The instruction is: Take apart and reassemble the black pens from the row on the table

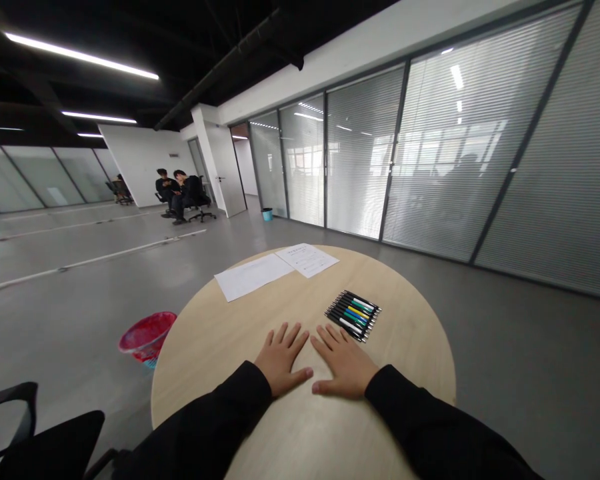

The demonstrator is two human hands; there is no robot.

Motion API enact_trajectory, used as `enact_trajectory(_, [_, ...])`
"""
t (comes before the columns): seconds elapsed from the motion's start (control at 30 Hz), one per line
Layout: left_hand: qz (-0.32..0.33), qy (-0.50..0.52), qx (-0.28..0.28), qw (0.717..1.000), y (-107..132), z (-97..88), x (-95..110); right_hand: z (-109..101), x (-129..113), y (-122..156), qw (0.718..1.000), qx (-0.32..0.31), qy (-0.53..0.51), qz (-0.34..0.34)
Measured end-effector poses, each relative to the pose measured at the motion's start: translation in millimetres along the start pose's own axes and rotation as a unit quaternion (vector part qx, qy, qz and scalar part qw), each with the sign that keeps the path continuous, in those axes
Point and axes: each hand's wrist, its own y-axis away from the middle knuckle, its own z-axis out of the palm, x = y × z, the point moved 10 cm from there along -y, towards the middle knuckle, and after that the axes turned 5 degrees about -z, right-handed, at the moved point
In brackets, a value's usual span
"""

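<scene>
Both hands rest flat on a round wooden table [205,363], fingers spread and palms down. My left hand [281,360] holds nothing; its thumb points toward the other hand's thumb, with a small gap between them. My right hand [345,363] is likewise bare and lies just in front of a row of pens [353,315]. The pens lie side by side, with black ends and white, green, blue and yellow parts in the middle. Beyond my left hand, two white sheets of paper lie near the far edge: a plain-looking sheet [253,277] and a printed sheet [307,260].
A lined red waste basket [147,337] stands on the floor left of the table. A black chair [50,447] is at lower left. Two people [177,193] sit on office chairs farther back, near an open door [225,170]. A small blue bin [267,214] stands by the glass wall.
</scene>
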Motion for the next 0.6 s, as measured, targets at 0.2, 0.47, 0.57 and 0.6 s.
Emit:
enact_trajectory(0.2, [0.000,0.003,0.004,1.000,0.3,1.2,-1.2,1.0,1.0,-1.1,1.000,-0.009,-0.004,0.002])
enact_trajectory(0.47, [-0.003,0.002,0.001,1.000,0.4,-1.0,-0.4,0.8,1.2,-2.4,1.000,-0.008,-0.010,0.007])
enact_trajectory(0.57, [-0.003,0.003,-0.001,1.000,0.9,-1.9,0.3,0.6,0.8,-2.2,1.000,-0.011,-0.010,0.008])
enact_trajectory(0.6, [-0.004,0.003,-0.001,1.000,1.2,-2.1,0.3,0.7,0.6,-2.1,1.000,-0.013,-0.011,0.008])
